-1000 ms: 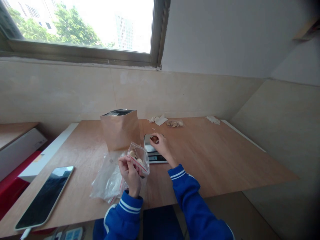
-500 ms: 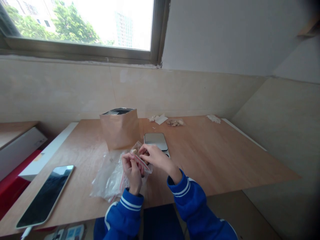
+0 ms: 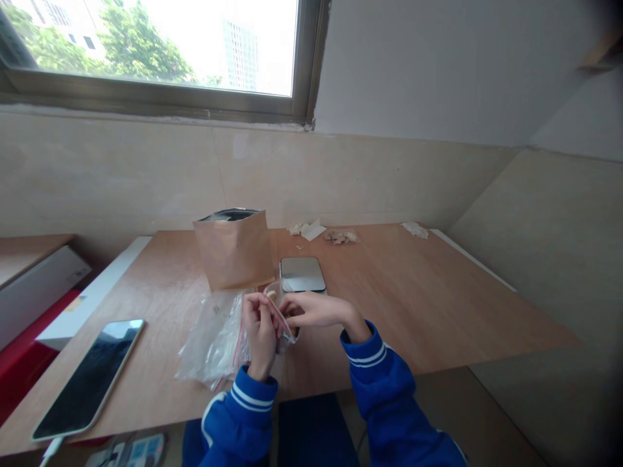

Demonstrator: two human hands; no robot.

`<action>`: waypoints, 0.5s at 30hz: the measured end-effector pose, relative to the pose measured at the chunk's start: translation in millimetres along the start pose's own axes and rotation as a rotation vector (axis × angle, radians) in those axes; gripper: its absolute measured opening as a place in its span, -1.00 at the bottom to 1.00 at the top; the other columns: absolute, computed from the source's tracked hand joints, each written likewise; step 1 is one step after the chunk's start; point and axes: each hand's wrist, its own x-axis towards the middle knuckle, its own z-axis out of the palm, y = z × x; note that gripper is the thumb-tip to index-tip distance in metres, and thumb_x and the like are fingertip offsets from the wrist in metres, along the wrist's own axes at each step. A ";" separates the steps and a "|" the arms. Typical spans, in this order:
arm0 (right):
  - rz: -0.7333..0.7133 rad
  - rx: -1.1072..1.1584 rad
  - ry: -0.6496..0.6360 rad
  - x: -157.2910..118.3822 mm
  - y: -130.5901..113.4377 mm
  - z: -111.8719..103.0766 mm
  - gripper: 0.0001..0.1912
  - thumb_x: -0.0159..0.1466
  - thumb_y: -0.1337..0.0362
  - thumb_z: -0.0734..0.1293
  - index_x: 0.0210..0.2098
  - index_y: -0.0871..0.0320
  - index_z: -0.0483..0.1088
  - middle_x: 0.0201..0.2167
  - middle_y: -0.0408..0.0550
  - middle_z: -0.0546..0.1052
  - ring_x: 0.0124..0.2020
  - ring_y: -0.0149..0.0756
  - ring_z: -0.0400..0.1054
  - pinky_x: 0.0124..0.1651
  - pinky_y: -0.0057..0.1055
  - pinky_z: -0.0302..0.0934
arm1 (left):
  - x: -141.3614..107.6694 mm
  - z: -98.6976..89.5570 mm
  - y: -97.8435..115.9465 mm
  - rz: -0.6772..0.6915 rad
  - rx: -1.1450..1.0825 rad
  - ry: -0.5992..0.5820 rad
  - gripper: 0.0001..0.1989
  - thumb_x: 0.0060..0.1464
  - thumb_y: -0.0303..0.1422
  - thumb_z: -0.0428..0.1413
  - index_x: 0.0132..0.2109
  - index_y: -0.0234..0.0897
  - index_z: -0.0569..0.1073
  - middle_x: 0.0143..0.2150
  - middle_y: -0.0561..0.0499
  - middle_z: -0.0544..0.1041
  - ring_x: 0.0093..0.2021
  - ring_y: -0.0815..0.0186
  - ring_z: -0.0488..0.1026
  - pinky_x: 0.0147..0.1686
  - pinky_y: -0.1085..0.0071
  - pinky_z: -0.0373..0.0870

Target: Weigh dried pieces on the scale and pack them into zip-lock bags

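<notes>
Just in front of me, a small transparent zip-lock bag (image 3: 288,332) with a red seal line hangs between my hands. Pale and brownish pieces show inside it, too small to name. My left hand (image 3: 259,332) is closed, its fingers pinching the bag's left side near the seal. From the right, my right hand (image 3: 318,310) has curled fingers at the bag's other edge; the fingertips are partly hidden. Flat plastic zip-lock bags (image 3: 211,344) lie on the table left of my left hand. Behind my hands is a small scale with a silvery plate (image 3: 302,274).
An open brown paper pouch (image 3: 236,253) stands at the back left of the wooden table (image 3: 428,305). A phone (image 3: 90,379) with a cable lies front left. By the wall are a bag of pale bits (image 3: 342,237), a white paper piece (image 3: 313,230) and crumpled tissue (image 3: 415,229).
My right hand has shifted slightly right and down, flattening over the bag's right edge. The bag has tilted and moved a little right, while the left hand stays nearly in place.
</notes>
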 end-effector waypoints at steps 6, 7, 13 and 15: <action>0.008 0.035 -0.100 1.9 8.2 -2.8 -0.89 0.12 0.48 0.35 -0.37 0.20 0.49 -0.45 -0.16 0.57 -0.42 -0.38 0.45 -0.37 -0.53 0.28 | 5.0 1.7 12.0 -0.066 0.055 -0.142 -0.71 0.15 -0.13 0.13 -0.29 -0.21 0.25 -0.64 0.25 0.27 -0.74 0.52 0.21 -0.75 0.63 0.16; -0.004 0.006 -0.119 3.4 9.0 -2.2 -0.88 0.12 0.50 0.33 -0.41 0.20 0.49 -0.48 -0.18 0.56 -0.44 -0.40 0.43 -0.39 -0.54 0.26 | 4.7 2.3 13.2 -0.080 0.070 -0.175 -0.73 0.17 -0.14 0.12 -0.29 -0.22 0.25 -0.64 0.24 0.28 -0.74 0.51 0.21 -0.74 0.63 0.17; -0.104 -0.034 -0.042 1.9 3.7 0.9 -0.95 0.12 0.39 0.40 -0.39 0.16 0.52 -0.45 -0.20 0.57 -0.42 -0.37 0.43 -0.33 -0.49 0.29 | 0.9 3.0 20.3 -0.024 0.088 -0.202 -0.73 0.18 -0.15 0.11 -0.32 -0.24 0.29 -0.57 0.20 0.29 -0.67 0.52 0.24 -0.68 0.62 0.22; -0.149 0.042 0.104 -3.9 -0.2 -0.8 -0.85 0.19 0.29 0.39 -0.23 0.15 0.52 -0.30 -0.12 0.59 -0.29 -0.32 0.46 -0.21 -0.44 0.33 | 2.1 0.3 22.2 0.016 0.066 -0.151 -0.74 0.18 -0.16 0.12 -0.32 -0.24 0.30 -0.55 0.19 0.29 -0.63 0.52 0.25 -0.64 0.62 0.24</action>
